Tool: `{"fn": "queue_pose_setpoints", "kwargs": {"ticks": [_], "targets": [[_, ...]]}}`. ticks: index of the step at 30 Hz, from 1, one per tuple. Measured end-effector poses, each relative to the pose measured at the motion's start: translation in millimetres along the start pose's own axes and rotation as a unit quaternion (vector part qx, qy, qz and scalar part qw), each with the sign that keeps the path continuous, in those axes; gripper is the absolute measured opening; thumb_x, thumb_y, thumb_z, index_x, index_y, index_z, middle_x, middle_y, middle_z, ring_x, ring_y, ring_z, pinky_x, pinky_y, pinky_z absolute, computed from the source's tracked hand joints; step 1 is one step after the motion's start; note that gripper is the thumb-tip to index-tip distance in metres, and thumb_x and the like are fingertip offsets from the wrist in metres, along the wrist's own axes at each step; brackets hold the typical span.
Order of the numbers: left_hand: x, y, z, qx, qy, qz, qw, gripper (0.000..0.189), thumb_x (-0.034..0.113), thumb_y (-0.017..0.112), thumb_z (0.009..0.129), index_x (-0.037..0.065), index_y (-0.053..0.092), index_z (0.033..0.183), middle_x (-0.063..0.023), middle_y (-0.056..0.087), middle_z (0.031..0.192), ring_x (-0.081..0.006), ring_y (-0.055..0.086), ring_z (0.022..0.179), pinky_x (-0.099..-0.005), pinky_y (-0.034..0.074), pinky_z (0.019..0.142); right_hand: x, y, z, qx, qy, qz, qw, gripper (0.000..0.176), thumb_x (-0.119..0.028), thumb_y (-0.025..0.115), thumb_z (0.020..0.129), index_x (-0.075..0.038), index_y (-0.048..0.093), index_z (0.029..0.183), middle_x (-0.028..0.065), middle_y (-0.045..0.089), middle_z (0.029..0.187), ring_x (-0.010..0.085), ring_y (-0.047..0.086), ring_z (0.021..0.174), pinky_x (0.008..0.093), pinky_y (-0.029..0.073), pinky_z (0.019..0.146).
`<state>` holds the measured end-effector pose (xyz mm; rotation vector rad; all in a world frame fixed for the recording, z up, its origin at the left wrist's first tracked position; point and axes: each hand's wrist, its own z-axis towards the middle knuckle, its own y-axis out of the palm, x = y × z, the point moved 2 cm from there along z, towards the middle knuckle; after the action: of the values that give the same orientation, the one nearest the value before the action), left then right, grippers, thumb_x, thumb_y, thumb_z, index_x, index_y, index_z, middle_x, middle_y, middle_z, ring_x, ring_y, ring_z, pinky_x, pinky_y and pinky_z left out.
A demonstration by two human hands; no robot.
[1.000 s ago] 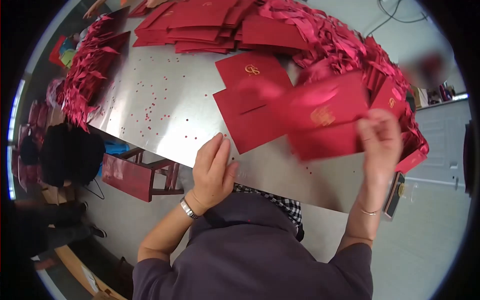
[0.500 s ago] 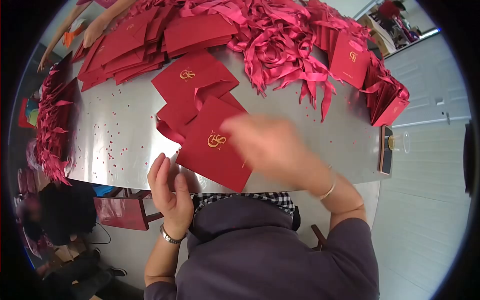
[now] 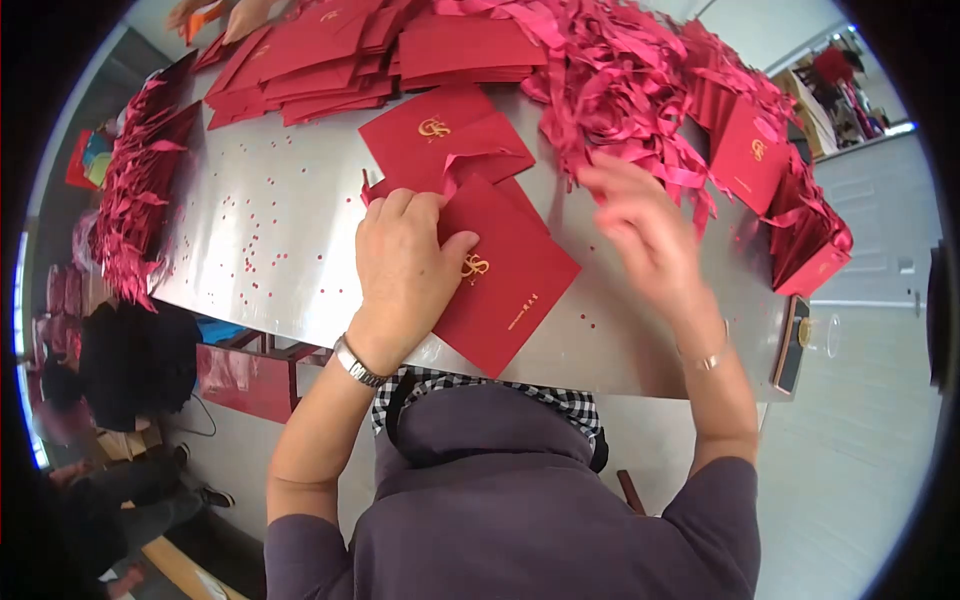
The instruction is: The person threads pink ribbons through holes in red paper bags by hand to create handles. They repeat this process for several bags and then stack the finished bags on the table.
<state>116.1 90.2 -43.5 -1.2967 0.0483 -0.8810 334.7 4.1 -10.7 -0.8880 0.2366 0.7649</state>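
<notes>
A red paper bag (image 3: 520, 290) with gold lettering lies at a slant on the table near my body. My left hand (image 3: 400, 260) is closed on its left side, the thumb lying on the front over part of the gold logo and the fingers curled at the upper edge. A red ribbon (image 3: 450, 180) shows just beyond those fingers. Another red bag (image 3: 440, 130) with a gold logo lies flat behind. My right hand (image 3: 650, 235), slightly blurred, is raised off the bag near the pile of ribbons (image 3: 635, 100), its fingers apart with nothing seen in them.
Stacks of red bags (image 3: 310, 70) stand at the back left. More ribboned bags line the left edge (image 3: 140, 200) and the right side (image 3: 750, 160). Small red dots (image 3: 260, 235) are scattered on the metal table. A phone (image 3: 791, 345) lies beside a clear cup (image 3: 825, 335). Another person's hand (image 3: 245, 18) shows at the back.
My left hand has moved from the table's front edge onto the bag. My right hand has gone from over the bag to the right, towards the ribbons. The bag has turned.
</notes>
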Motion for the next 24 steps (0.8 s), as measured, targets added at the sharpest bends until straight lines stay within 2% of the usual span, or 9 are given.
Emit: {"fn": "queue_pose_setpoints", "kwargs": {"ticks": [2,6,9,11,13,15,20,22,24], "targets": [[-0.2,-2.9,-0.6,0.0,-0.028,-0.041,0.999,0.028,0.014,0.076,0.076,-0.001,0.066,0.098,-0.0141,0.066,0.091,-0.0294,0.062,0.087,-0.0374,0.05,0.077,-25.7,-0.4,-8.9,0.064,0.055,0.179,0.98,0.006,0.002,0.06,0.087,-0.002,0.06,0.092,0.0137,0.068,0.09,0.0265,0.067,0.083,0.0351,0.052,0.075],[-10.5,-2.8,1.6,-0.062,-0.125,-0.196,0.971,0.028,0.011,0.075,0.075,-0.001,0.066,0.098,-0.0142,0.068,0.084,-0.0298,0.065,0.077,-0.038,0.052,0.071,-50.3,24.7,3.7,-0.019,0.074,0.047,0.996,0.009,0.004,0.062,0.084,0.0,0.061,0.092,0.0154,0.065,0.086,0.0297,0.066,0.076,0.0368,0.052,0.067],[-18.4,0.7,2.5,-0.175,-0.156,-0.324,0.917,0.027,0.009,0.073,0.078,-0.002,0.067,0.102,-0.0144,0.07,0.082,-0.0194,0.067,0.071,-0.0308,0.052,0.066,-39.1,57.1,3.1,-0.065,0.096,0.016,0.993,0.011,0.002,0.06,0.086,0.0,0.062,0.096,0.0166,0.066,0.09,0.0292,0.066,0.081,0.0378,0.053,0.069],[-23.9,5.8,-0.6,-0.175,-0.172,-0.36,0.9,0.027,0.009,0.072,0.078,-0.002,0.067,0.102,-0.0145,0.07,0.083,-0.0195,0.067,0.072,-0.0307,0.052,0.067,-37.9,74.1,-3.6,-0.098,0.257,0.14,0.951,0.015,0.002,0.054,0.09,0.004,0.061,0.104,0.0145,0.067,0.092,0.022,0.067,0.084,0.034,0.054,0.081],[-29.5,10.5,-4.6,-0.173,-0.191,-0.395,0.882,0.027,0.009,0.072,0.078,-0.003,0.067,0.102,-0.0145,0.071,0.083,-0.0196,0.067,0.073,-0.0306,0.052,0.068,-36.4,79.8,-3.0,-0.092,0.248,0.115,0.958,0.015,0.0,0.055,0.091,0.004,0.061,0.104,0.013,0.068,0.089,0.0204,0.067,0.08,0.0311,0.054,0.077],[-31.8,12.9,-6.4,-0.149,-0.159,-0.399,0.891,0.027,0.009,0.071,0.079,-0.003,0.067,0.103,-0.0154,0.071,0.086,-0.0213,0.068,0.077,-0.0309,0.052,0.07,-31.1,82.7,-4.5,-0.09,0.34,0.134,0.927,0.014,-0.001,0.058,0.09,0.005,0.06,0.102,0.0128,0.069,0.085,0.0185,0.067,0.075,0.0285,0.054,0.071],[-32.2,8.6,-5.8,-0.149,-0.137,-0.37,0.907,0.029,0.01,0.071,0.079,-0.002,0.067,0.105,-0.0164,0.071,0.089,-0.0243,0.069,0.08,-0.0321,0.052,0.072,-29.8,89.5,3.8,-0.082,0.228,0.02,0.97,0.01,-0.005,0.064,0.088,0.001,0.063,0.096,0.011,0.068,0.079,0.0164,0.066,0.068,0.0283,0.051,0.062],[-33.6,10.8,-6.9,-0.145,-0.131,-0.369,0.909,0.029,0.01,0.071,0.078,-0.002,0.067,0.105,-0.0168,0.07,0.09,-0.0255,0.069,0.08,-0.0327,0.052,0.072,-30.2,94.6,7.5,-0.071,0.2,-0.013,0.977,0.008,-0.011,0.066,0.085,-0.005,0.061,0.087,0.0113,0.067,0.075,0.028,0.066,0.065,0.0367,0.051,0.057],[-34.4,13.8,-8.1,-0.139,-0.114,-0.351,0.919,0.024,0.004,0.069,0.081,-0.002,0.066,0.104,-0.0067,0.07,0.084,-0.0095,0.063,0.075,-0.0256,0.051,0.068,-30.5,99.6,9.0,-0.072,0.218,-0.018,0.973,0.009,-0.012,0.066,0.085,-0.005,0.06,0.087,0.0119,0.067,0.075,0.0288,0.066,0.066,0.0379,0.051,0.058]]}}
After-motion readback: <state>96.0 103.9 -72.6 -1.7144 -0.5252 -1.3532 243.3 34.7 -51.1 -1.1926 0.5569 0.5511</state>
